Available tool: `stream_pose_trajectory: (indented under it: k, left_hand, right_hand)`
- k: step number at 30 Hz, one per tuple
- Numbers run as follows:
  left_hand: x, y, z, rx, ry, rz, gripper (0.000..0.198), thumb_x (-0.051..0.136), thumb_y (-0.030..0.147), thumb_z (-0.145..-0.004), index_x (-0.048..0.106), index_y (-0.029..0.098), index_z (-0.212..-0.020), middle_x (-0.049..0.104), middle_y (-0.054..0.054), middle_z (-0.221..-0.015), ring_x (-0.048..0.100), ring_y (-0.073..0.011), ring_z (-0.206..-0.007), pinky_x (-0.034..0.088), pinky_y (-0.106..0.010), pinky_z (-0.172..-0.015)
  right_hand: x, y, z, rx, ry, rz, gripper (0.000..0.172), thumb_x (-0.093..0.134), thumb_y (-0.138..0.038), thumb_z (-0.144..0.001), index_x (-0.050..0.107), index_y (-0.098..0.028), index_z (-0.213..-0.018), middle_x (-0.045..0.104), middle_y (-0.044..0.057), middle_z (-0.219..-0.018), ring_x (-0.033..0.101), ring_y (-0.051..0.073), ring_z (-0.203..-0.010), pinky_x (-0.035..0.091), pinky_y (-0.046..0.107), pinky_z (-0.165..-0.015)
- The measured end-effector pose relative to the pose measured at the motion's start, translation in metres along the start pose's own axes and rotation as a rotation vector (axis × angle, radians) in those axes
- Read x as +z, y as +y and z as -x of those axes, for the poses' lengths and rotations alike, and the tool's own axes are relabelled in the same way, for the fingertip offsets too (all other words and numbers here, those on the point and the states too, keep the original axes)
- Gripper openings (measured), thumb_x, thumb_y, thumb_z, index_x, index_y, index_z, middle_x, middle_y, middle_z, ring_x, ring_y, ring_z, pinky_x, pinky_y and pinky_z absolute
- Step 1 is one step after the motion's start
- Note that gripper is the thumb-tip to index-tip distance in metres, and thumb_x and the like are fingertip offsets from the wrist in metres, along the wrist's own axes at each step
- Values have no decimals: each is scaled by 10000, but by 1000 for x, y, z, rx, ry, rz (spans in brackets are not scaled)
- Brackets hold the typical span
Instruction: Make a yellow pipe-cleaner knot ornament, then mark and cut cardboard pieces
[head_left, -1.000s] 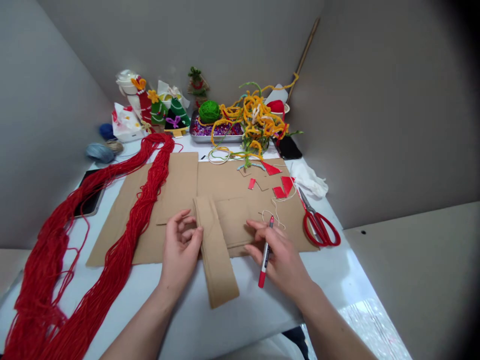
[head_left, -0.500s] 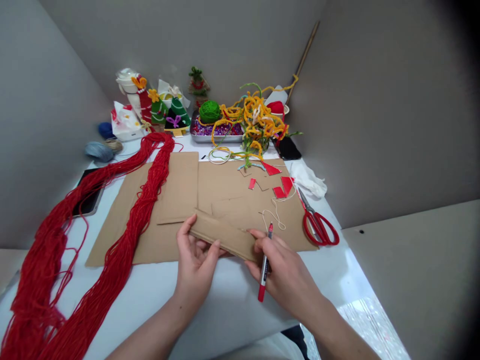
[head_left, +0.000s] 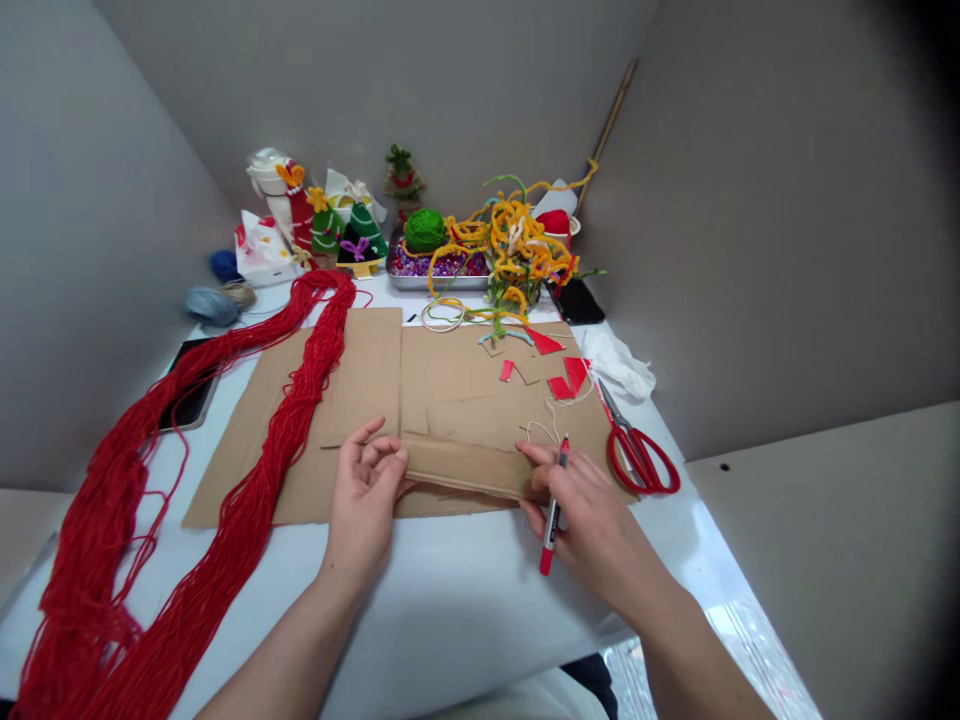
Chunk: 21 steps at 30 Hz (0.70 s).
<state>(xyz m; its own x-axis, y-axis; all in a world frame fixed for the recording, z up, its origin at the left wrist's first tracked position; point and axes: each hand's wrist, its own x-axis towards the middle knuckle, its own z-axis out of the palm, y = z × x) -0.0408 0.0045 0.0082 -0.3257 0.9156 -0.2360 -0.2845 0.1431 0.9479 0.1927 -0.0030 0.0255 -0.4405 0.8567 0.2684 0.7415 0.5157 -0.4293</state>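
A narrow corrugated cardboard strip (head_left: 469,468) lies crosswise on a larger brown cardboard sheet (head_left: 457,400). My left hand (head_left: 364,490) rests against the strip's left end, its fingers loosely curled and holding nothing. My right hand (head_left: 592,520) grips a red-capped marker (head_left: 553,512), tip upward, and its fingers touch the strip's right end. Thin white string (head_left: 551,420) lies just beyond those fingers.
Thick hanks of red yarn (head_left: 247,480) lie to the left, partly across the cardboard. Red scissors (head_left: 637,460) sit on the right, below red paper scraps (head_left: 562,375). At the back are a metal tray (head_left: 439,280), tangled yellow pipe cleaners (head_left: 525,245), and craft figures.
The strip has swung from pointing toward me to lying crosswise and flat on the sheet. My right hand has shifted right with the marker, and my left hand has moved back to the strip's left end.
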Motion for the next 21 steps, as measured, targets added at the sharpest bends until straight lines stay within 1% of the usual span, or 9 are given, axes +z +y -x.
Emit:
stream_pose_trajectory:
  k: [3,5,8,9,11,13,16,19,21]
  left_hand:
    - [3,3,1,-42,-27,113,414,697,221,-727,527,261,-1103,554,31,-893,561,-68,-734,508,-184,-656]
    - [5,5,3,-102,-111,200,357,693,214,-741,551,245,-1067,594,16,-914,594,-86,-792,526,-228,-740]
    - [8,6,7,-234,-285,284,225,643,234,-797,588,195,-1012,649,-41,-967,623,-139,-889,520,-302,-835]
    - [8,5,8,-268,-326,297,186,621,247,-817,600,178,-988,660,-57,-968,628,-152,-896,519,-314,-839]
    - [9,3,10,-297,-368,309,161,573,284,-851,612,160,-946,675,-72,-929,639,-167,-866,525,-323,-808]
    - [8,2,10,-293,-359,294,183,538,319,-871,612,159,-922,683,-71,-885,645,-168,-806,528,-321,-757]
    - [3,4,5,-257,-277,193,204,552,354,-856,607,169,-921,684,-54,-865,636,-158,-759,512,-292,-712]
    - [-5,10,0,-119,-188,-84,227,599,374,-817,619,194,-955,679,-25,-879,615,-146,-794,475,-247,-722]
    - [-9,15,-3,18,-187,-349,243,606,373,-809,626,211,-989,669,-10,-861,596,-143,-795,450,-233,-722]
  right_hand:
    - [0,-3,1,18,34,0,178,523,-93,-804,419,-234,-835,571,92,-1260,571,249,-1004,461,443,-834]
    - [4,-8,3,50,54,-20,164,546,-142,-813,416,-235,-853,566,106,-1266,581,257,-996,482,433,-802]
    - [16,-24,5,115,84,-79,214,603,-212,-802,405,-236,-878,578,127,-1241,608,258,-940,517,405,-741]
    - [21,-31,6,133,102,-99,239,624,-219,-792,402,-236,-880,589,132,-1217,614,262,-945,524,399,-740]
    - [30,-43,6,140,140,-138,276,654,-228,-776,400,-233,-886,609,142,-1167,618,270,-978,530,395,-763]
    - [36,-53,5,117,148,-193,302,674,-263,-772,399,-231,-891,618,146,-1144,621,269,-995,532,389,-777]
    - [34,-57,4,89,86,-290,331,691,-336,-767,394,-238,-875,631,123,-1142,634,256,-972,534,379,-763]
    - [23,-49,2,145,51,-363,306,673,-334,-786,386,-245,-850,643,91,-1127,638,240,-972,522,380,-780]
    - [14,-39,-2,216,75,-410,264,642,-308,-811,387,-246,-846,641,84,-1114,632,233,-1002,515,370,-794]
